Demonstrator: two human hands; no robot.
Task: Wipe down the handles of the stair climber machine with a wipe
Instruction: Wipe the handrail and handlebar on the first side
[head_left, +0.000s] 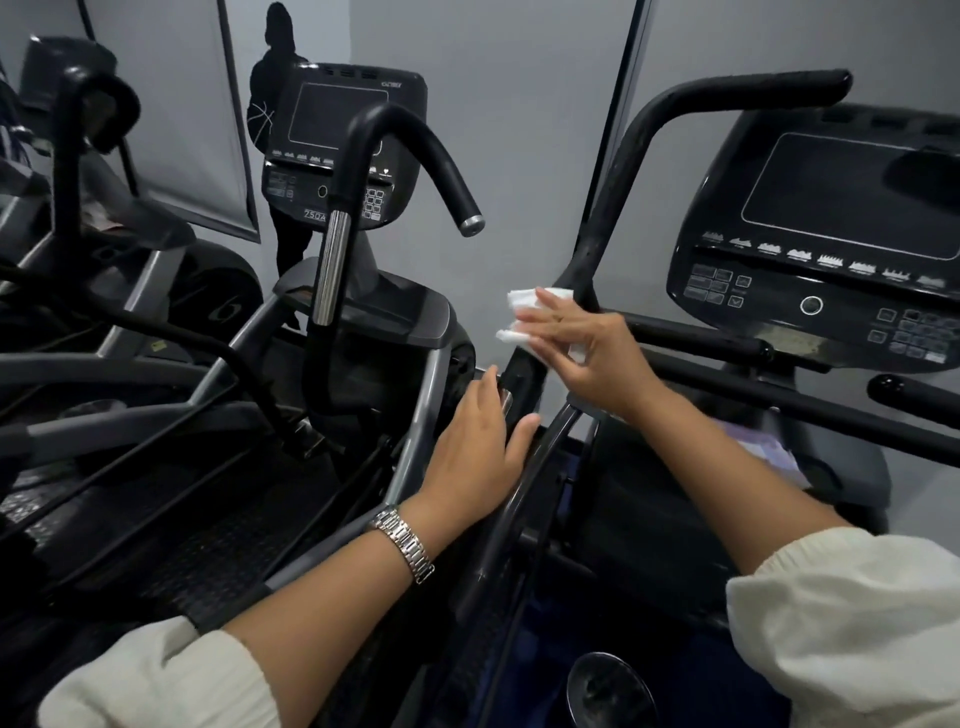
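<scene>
The stair climber's black curved handle (631, 150) rises from the centre to the upper right, beside its console (841, 208). My right hand (587, 353) presses a white wipe (522, 306) against this handle at mid height, fingers spread and fairly straight; part of the wipe shows past my fingertips. Lower on the same handle lies my left hand (475, 452), which wears a metal watch. Its fingers reach along the bar to a silver grip plate (505, 399), and the thumb is spread to the right.
A second machine stands close on the left, with a hooked black handle (415, 137), a chrome grip (332, 265) and a console (340, 122). A dark figure of a person (275, 78) is at the back wall. Black crossbars (779, 400) run under the right console.
</scene>
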